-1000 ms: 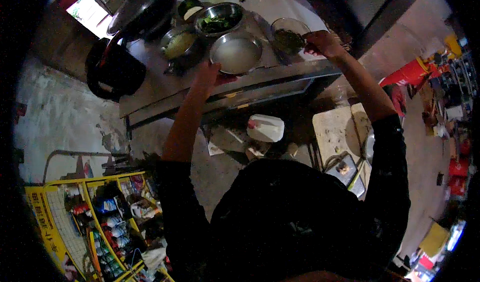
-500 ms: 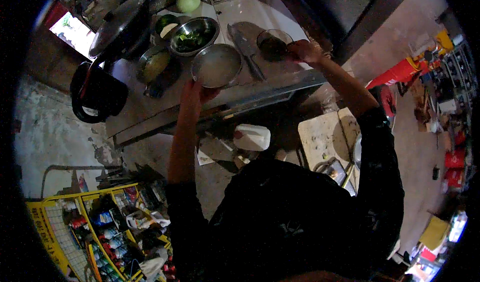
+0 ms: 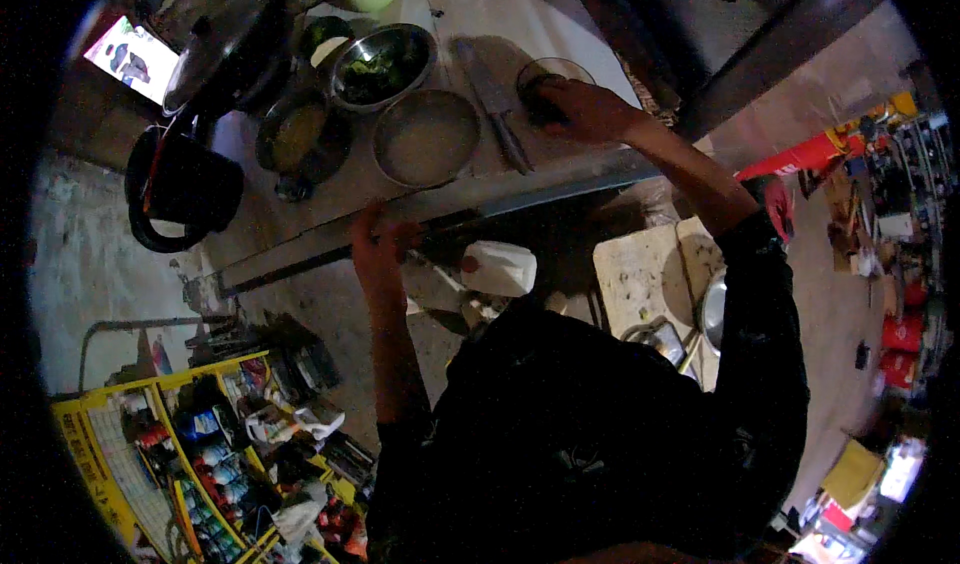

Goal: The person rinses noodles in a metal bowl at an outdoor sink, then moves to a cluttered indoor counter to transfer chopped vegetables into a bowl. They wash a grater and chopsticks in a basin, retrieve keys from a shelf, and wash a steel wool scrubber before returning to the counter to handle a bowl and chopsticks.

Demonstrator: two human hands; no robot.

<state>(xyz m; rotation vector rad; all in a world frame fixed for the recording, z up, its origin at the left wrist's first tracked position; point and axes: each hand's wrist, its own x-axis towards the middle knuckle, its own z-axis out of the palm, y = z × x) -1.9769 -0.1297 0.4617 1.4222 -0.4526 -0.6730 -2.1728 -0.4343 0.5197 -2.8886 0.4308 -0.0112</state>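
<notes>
- two bare hands: the right hand [image 3: 585,109] lies over the rim of a small dark round bowl [image 3: 548,82] at the far right of the pale counter top [image 3: 560,34], fingers curled down on it; whether they pinch anything inside, i cannot tell.
- the left hand [image 3: 378,247] sits at the counter's near edge, fingers folded over the metal lip.
- three round steel bowls: a wide pale-filled one [image 3: 425,137] in the middle, one with greens [image 3: 383,64] beyond it, one with yellowish contents [image 3: 300,139] to the left.
- one long knife [image 3: 495,104] lies between the wide bowl and the small bowl.
- one black pot [image 3: 180,189] hangs off the left end.
- open counter lies beyond the small bowl.
</notes>
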